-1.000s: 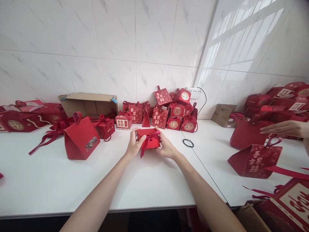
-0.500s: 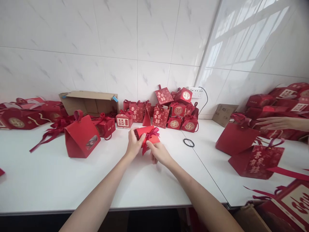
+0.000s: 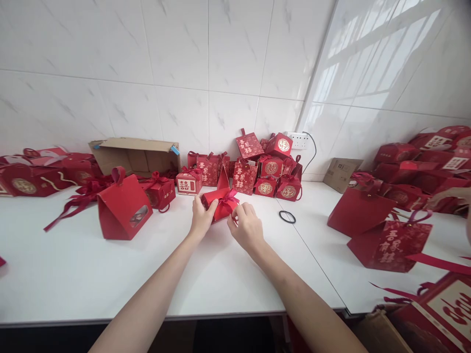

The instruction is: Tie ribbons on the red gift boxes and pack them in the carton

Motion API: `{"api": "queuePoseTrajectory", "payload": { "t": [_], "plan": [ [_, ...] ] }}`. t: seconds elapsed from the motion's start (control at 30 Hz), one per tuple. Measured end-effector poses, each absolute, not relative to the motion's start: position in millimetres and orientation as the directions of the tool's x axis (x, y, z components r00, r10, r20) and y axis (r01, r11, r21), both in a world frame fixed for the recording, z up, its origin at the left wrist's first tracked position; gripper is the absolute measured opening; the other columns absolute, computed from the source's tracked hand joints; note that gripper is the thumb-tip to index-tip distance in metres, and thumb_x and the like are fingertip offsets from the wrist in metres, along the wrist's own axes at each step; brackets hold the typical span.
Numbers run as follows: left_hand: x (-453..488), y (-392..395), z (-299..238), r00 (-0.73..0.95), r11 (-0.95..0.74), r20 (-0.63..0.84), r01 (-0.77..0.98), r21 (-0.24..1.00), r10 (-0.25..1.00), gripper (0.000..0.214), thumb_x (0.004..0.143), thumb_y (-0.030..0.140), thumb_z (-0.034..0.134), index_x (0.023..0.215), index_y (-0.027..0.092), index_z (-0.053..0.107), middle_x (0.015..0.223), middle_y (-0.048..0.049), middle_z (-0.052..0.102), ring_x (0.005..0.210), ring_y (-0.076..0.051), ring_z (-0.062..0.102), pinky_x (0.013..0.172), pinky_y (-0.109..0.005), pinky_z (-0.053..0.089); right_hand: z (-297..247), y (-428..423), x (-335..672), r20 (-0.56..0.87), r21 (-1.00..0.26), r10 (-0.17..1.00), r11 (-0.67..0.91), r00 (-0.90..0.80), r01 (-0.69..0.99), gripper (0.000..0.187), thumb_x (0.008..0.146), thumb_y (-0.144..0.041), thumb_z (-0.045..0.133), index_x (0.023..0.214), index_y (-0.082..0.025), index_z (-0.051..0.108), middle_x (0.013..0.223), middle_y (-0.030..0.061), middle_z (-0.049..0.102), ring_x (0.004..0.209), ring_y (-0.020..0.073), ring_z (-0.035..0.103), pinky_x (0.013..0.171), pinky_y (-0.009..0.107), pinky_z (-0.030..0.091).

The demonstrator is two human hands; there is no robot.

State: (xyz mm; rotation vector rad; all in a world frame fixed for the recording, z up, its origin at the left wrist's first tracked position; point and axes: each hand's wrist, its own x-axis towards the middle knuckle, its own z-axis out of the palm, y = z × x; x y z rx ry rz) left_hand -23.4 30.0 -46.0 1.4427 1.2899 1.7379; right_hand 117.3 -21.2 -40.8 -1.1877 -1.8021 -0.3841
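A small red gift box (image 3: pixel 221 212) with a ribbon bow (image 3: pixel 228 197) on its upper side is between my hands, just over the white table. Its left end is gripped by my left hand (image 3: pixel 202 215), thumb on top and fingers around the side. At the right end, my right hand (image 3: pixel 247 223) has its fingers pinched together beside the bow, apparently on a ribbon end; the fingertips partly hide it. A red gable box (image 3: pixel 123 208) with a cut-out window stands to the left of my hands.
Stacked red gift boxes (image 3: pixel 272 169) line the wall behind, beside an open cardboard box (image 3: pixel 138 159). A black ring (image 3: pixel 287 216) lies to the right. Further right are red bags (image 3: pixel 395 245), a heap of boxes (image 3: pixel 437 157) and another person's hand (image 3: pixel 451 198).
My right hand has moved from on top of the bow to the box's right end, fingers now pinched. The bow's hanging tail has shifted. The other person's hand has moved right and lower.
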Motion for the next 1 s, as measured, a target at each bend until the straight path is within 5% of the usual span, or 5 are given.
{"api": "queuePoseTrajectory", "payload": {
  "t": [0.17, 0.3, 0.57, 1.0],
  "plan": [
    [-22.2, 25.0, -38.6, -0.278, -0.312, 0.317, 0.064, 0.948, 0.907, 0.035, 0.074, 0.037, 0.06, 0.1, 0.02, 0.043, 0.104, -0.0066, 0.056, 0.1, -0.02, 0.057, 0.091, -0.036, 0.044, -46.2, -16.1, 118.4, 0.856, 0.015, 0.32, 0.77, -0.406, 0.638, 0.02, 0.085, -0.005, 0.041, 0.077, -0.019, 0.053, 0.081, 0.0054, 0.057, 0.073, 0.0149, 0.05, 0.06, 0.024, 0.041],
    [-20.0, 22.3, -37.4, -0.268, -0.309, 0.305, 0.028, 0.951, 0.914, 0.031, 0.076, 0.039, 0.057, 0.097, 0.02, 0.043, 0.1, -0.0053, 0.056, 0.098, -0.02, 0.057, 0.089, -0.035, 0.045, -49.3, -16.6, 113.7, 0.821, 0.105, 0.253, 0.814, -0.512, 0.571, 0.023, 0.087, -0.006, 0.039, 0.079, -0.018, 0.056, 0.074, 0.0036, 0.058, 0.064, 0.0139, 0.044, 0.06, 0.025, 0.037],
    [-14.2, 15.9, -34.8, -0.224, -0.313, 0.307, 0.01, 0.95, 0.925, 0.058, 0.058, 0.028, 0.075, 0.102, 0.02, 0.039, 0.101, -0.005, 0.056, 0.099, -0.02, 0.057, 0.09, -0.037, 0.045, -53.6, -14.9, 111.2, 0.824, 0.124, 0.215, 0.834, -0.524, 0.537, 0.023, 0.088, -0.006, 0.04, 0.081, -0.016, 0.059, 0.074, 0.0041, 0.059, 0.065, 0.0138, 0.044, 0.059, 0.025, 0.035],
    [-11.5, 13.5, -34.9, -0.21, -0.308, 0.31, 0.04, 0.95, 0.927, 0.056, 0.058, 0.025, 0.074, 0.101, 0.02, 0.039, 0.099, -0.0035, 0.054, 0.098, -0.02, 0.058, 0.089, -0.037, 0.046, -57.7, -17.8, 107.7, 0.772, 0.006, 0.318, 0.861, -0.549, 0.508, 0.026, 0.088, -0.008, 0.035, 0.076, -0.019, 0.056, 0.072, 0.0029, 0.052, 0.064, 0.0124, 0.048, 0.057, 0.022, 0.041]
  ]
}}
